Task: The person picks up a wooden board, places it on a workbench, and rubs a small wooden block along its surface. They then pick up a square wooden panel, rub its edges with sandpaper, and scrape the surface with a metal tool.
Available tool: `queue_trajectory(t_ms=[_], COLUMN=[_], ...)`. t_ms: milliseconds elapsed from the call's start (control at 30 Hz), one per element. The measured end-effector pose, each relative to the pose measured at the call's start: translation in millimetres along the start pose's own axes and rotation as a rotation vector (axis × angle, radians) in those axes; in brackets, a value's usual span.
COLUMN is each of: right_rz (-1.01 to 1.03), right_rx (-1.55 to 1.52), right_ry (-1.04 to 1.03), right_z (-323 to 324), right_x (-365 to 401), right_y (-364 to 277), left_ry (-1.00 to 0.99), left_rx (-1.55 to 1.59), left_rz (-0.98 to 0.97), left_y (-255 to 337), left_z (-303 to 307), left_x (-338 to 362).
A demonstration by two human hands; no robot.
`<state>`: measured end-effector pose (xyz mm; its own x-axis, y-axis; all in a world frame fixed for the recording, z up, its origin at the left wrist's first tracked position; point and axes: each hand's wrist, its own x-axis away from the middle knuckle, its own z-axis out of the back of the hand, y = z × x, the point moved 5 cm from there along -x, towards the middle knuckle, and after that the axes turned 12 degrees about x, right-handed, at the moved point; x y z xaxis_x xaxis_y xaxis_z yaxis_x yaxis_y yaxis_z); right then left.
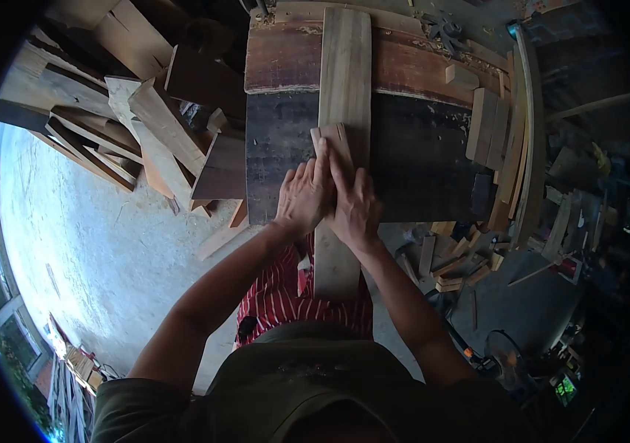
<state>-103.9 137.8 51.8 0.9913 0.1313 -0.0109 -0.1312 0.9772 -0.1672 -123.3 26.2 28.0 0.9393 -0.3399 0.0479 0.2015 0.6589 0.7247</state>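
Note:
A long pale wooden plank (346, 66) lies lengthwise over the dark workbench top (418, 162), its near end reaching out over my lap. On top of the plank rests a short wooden block (338, 134), mostly covered by my hands. My left hand (304, 193) grips the block from the left, index finger stretched forward along it. From the right, my right hand (355, 203) closes on the same block, its index finger also pointing forward. The two index fingertips nearly meet near the block's far end. My thumbs and the block's near part are hidden.
Offcut boards (160, 125) are piled left of the bench. Along its right edge stand wood blocks (483, 125) and long curved strips (527, 140). Small scraps (459, 258) lie on the floor at right, with a fan (505, 358) farther back. Shavings and a dark metal tool (446, 31) sit at the far edge.

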Motion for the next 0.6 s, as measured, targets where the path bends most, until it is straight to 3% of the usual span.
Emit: queue_trajectory(t_ms=[133,200,300,400,600], right_rz=[-0.041,-0.059,-0.101,-0.072,-0.071], right_rx=[-0.044,0.004,0.003,-0.062,0.020], right_ry=[0.097,0.223,0.288,0.216,0.065], right_z=[-1,-5,-3,-2,10], right_x=[-138,-190,-207,-160,31], right_y=[19,22,21,20,5], left_ry=[0.034,-0.066,-0.027,-0.008,-0.088], left_rx=[-0.061,-0.103,-0.076,-0.076,-0.014], left_rz=[0.004,0.099,0.146,0.143,0.101], left_y=[-33,-50,-48,-42,20], left_z=[41,56,64,41,-14], left_x=[-143,-201,-223,-180,16])
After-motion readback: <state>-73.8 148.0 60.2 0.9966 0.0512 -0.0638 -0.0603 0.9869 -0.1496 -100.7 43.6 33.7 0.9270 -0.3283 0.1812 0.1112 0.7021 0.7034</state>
